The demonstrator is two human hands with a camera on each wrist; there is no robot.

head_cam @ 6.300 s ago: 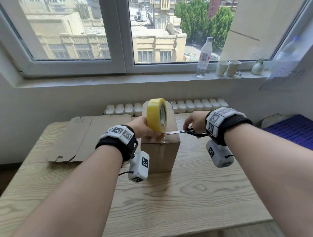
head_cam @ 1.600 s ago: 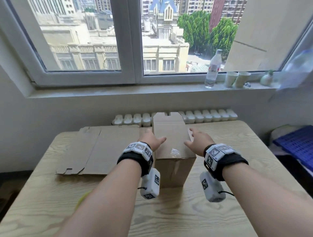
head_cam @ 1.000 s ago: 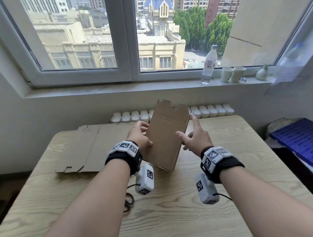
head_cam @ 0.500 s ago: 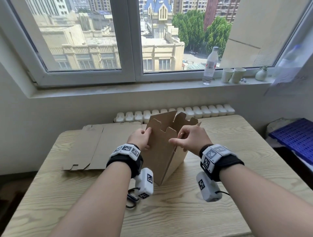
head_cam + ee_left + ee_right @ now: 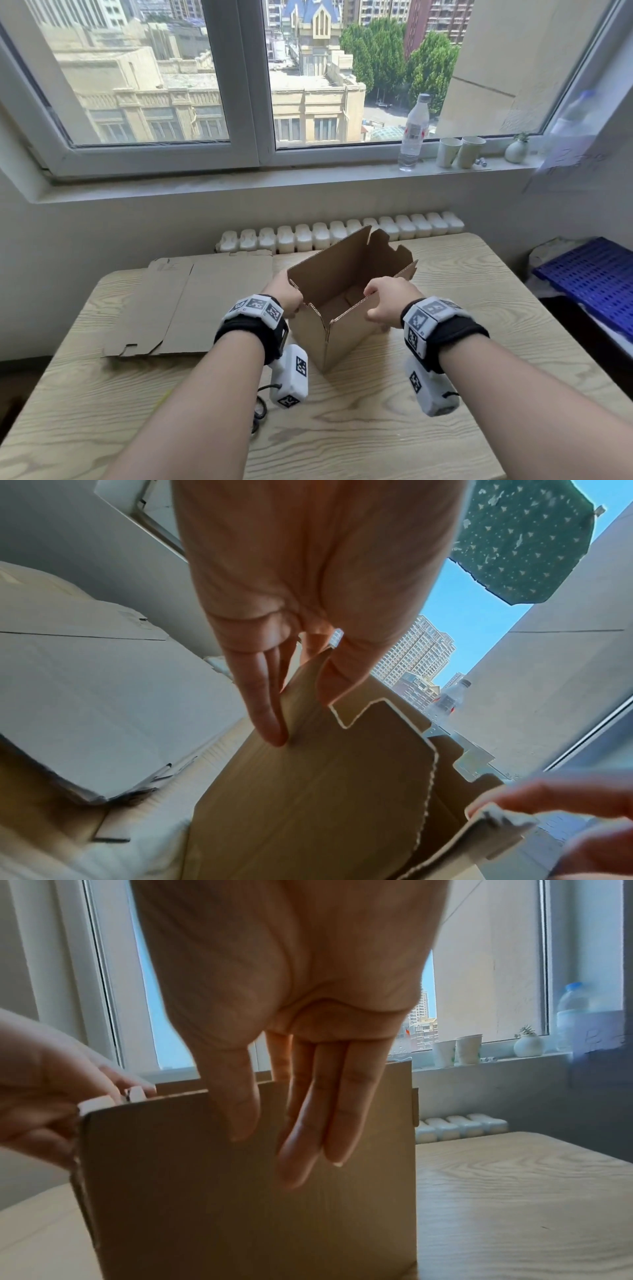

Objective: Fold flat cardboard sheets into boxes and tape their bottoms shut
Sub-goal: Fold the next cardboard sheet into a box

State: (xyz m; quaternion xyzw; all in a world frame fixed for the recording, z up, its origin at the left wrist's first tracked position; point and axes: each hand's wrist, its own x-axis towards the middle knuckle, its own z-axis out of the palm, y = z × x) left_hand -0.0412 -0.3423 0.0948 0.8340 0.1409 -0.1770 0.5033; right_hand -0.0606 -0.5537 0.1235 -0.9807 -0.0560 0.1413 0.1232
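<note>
Daylight from a wide city-view window fell on a pale wood-grain table (image 5: 445,346) where fingers of both hands gripped the rim of an open brown corrugated cardboard box (image 5: 346,274). The left hand (image 5: 286,298) pinched the near-left flap, thumb inside and straight fingers (image 5: 263,710) pressed together outside; the right hand (image 5: 388,303) clasped the near-right wall the same way, its fingers (image 5: 318,1123) lying flat and close on the outer face. That box stood upright at the table's centre, mouth up, top flaps raised. A stack of flat brown cardboard sheets (image 5: 191,305) lay just left of it. This box appeared finished, its bottom hidden underneath; the next move probably called for setting it aside and taking a fresh sheet.
</note>
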